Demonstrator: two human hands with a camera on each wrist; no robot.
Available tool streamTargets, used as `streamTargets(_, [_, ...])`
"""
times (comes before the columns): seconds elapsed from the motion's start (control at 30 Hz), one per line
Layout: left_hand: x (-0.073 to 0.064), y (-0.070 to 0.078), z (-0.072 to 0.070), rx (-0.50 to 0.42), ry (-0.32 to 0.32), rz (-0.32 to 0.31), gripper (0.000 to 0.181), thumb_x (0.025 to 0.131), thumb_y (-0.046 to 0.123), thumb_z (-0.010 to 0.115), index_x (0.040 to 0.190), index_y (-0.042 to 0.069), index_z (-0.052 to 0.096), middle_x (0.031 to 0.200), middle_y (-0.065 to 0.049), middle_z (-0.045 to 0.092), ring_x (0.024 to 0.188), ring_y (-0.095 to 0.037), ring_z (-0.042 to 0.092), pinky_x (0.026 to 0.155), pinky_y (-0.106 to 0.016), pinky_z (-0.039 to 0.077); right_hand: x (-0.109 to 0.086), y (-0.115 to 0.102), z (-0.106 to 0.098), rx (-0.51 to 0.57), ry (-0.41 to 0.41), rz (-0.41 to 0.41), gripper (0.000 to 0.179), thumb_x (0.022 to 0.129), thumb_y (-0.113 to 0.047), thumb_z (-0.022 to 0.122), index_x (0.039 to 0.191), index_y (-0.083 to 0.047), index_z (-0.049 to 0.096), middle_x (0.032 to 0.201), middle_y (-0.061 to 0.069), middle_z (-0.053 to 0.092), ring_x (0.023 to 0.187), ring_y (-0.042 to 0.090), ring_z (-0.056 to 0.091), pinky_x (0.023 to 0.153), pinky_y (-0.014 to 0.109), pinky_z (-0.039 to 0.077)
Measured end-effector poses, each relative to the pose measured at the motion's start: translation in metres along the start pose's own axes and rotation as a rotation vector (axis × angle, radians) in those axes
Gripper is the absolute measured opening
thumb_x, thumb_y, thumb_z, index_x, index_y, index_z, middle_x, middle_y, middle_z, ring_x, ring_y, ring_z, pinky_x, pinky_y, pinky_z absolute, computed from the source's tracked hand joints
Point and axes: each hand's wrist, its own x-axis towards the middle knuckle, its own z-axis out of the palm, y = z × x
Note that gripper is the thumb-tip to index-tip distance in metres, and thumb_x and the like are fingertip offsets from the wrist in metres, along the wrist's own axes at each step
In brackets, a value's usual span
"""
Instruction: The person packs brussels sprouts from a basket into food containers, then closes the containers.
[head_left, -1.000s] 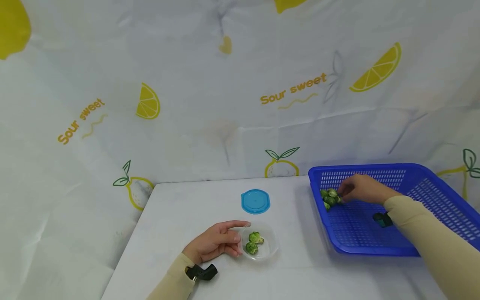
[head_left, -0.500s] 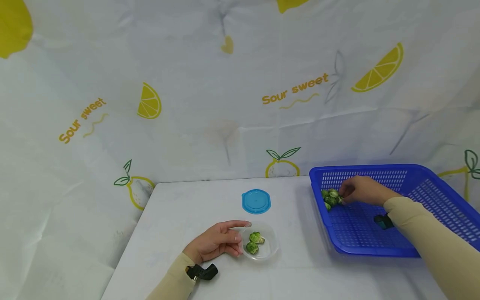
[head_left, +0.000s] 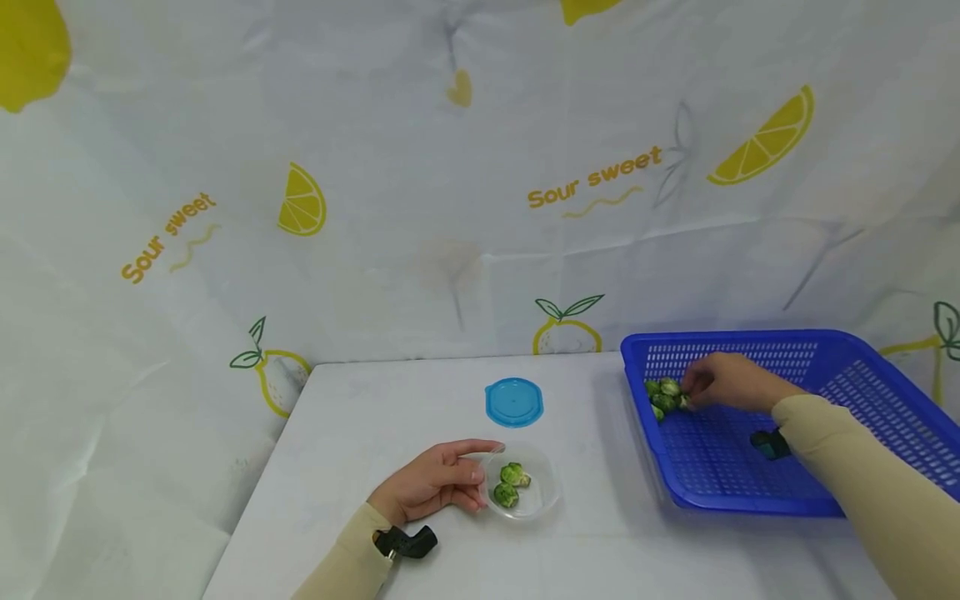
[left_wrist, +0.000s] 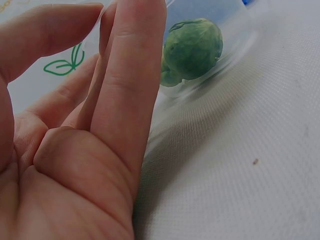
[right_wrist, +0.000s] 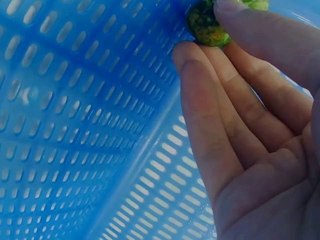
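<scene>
My left hand [head_left: 429, 482] grips the left side of a small clear plastic tub [head_left: 542, 498], with the thumb at its rim. Two Brussels sprouts [head_left: 506, 496] lie in the tub; the left wrist view shows one sprout [left_wrist: 195, 47] large through its wall. Inside a blue basket [head_left: 738, 487], my right hand [head_left: 731, 382] reaches to the left end, where several Brussels sprouts [head_left: 664, 402] are clustered. In the right wrist view a sprout [right_wrist: 207, 27] sits between the thumb and fingertips, partly hidden by the thumb.
Behind the tub, a round blue lid [head_left: 514, 402] lies flat on the white table [head_left: 390, 408]. A white cloth with lemon prints [head_left: 375, 275] hangs along the table's back edge. The basket's raised wall stands between the tub and the right hand.
The whole head view has shifted slightly to the right. Both hands keep nearly the same places, the left at the tub and the right at the sprouts.
</scene>
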Motion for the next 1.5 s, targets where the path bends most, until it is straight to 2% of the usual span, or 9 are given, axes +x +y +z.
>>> streamTargets(0.23, [-0.001, 0.002, 0.003, 0.005, -0.013, -0.01, 0.06, 0.108, 0.011, 0.065, 0.165, 0.007, 0.043, 0.092, -0.004, 0.079, 0.084, -0.012, 0.08, 0.085, -0.028, 0.068, -0.012, 0.003, -0.002, -0.005, -0.01, 0.002, 0.024, 0.092, -0.018, 0.083, 0.109, -0.001, 0.082, 0.102, 0.007, 0.082, 0.091, 0.019, 0.075, 0.082, 0.047, 0.066])
streamTargets(0.5, [0.001, 0.001, 0.002, 0.012, -0.004, -0.005, 0.059, 0.109, 0.01, 0.063, 0.165, 0.008, 0.044, 0.092, -0.004, 0.079, 0.084, -0.012, 0.08, 0.084, -0.028, 0.068, -0.033, -0.016, -0.008, -0.013, -0.004, -0.02, 0.022, 0.094, -0.021, 0.082, 0.11, -0.006, 0.083, 0.106, 0.005, 0.082, 0.095, 0.021, 0.076, 0.084, 0.048, 0.067])
streamTargets(0.83, [-0.002, 0.0, -0.001, -0.006, 0.001, 0.004, 0.057, 0.11, 0.009, 0.061, 0.164, 0.009, 0.045, 0.094, -0.005, 0.08, 0.085, -0.013, 0.08, 0.085, -0.027, 0.068, -0.041, -0.056, -0.008, -0.072, 0.067, -0.087, 0.026, 0.097, -0.024, 0.082, 0.118, -0.009, 0.082, 0.111, 0.001, 0.082, 0.096, 0.017, 0.076, 0.081, 0.042, 0.066])
streamTargets(1.1, [-0.002, 0.002, 0.001, 0.002, 0.014, -0.004, 0.063, 0.106, 0.011, 0.067, 0.164, 0.008, 0.044, 0.094, -0.006, 0.08, 0.085, -0.016, 0.082, 0.086, -0.031, 0.069, -0.04, -0.102, -0.008, -0.058, 0.101, -0.129, 0.021, 0.099, -0.026, 0.08, 0.118, -0.017, 0.083, 0.111, -0.003, 0.081, 0.096, 0.013, 0.075, 0.081, 0.04, 0.066])
streamTargets(1.3, [-0.003, 0.003, 0.0, -0.008, 0.001, 0.008, 0.064, 0.106, 0.004, 0.065, 0.165, 0.009, 0.042, 0.094, -0.006, 0.08, 0.087, -0.017, 0.083, 0.085, -0.032, 0.069, -0.028, -0.139, 0.004, -0.028, 0.093, -0.152, 0.02, 0.099, -0.026, 0.081, 0.117, -0.019, 0.082, 0.11, -0.005, 0.08, 0.091, 0.008, 0.072, 0.075, 0.029, 0.061])
streamTargets(1.5, [-0.001, 0.002, -0.001, -0.017, -0.014, 0.028, 0.065, 0.105, -0.001, 0.063, 0.166, 0.008, 0.042, 0.093, -0.006, 0.08, 0.088, -0.017, 0.083, 0.084, -0.032, 0.069, -0.016, -0.17, 0.026, 0.021, 0.075, -0.198, 0.017, 0.097, -0.021, 0.082, 0.114, -0.016, 0.082, 0.104, -0.006, 0.08, 0.092, 0.009, 0.073, 0.079, 0.033, 0.065])
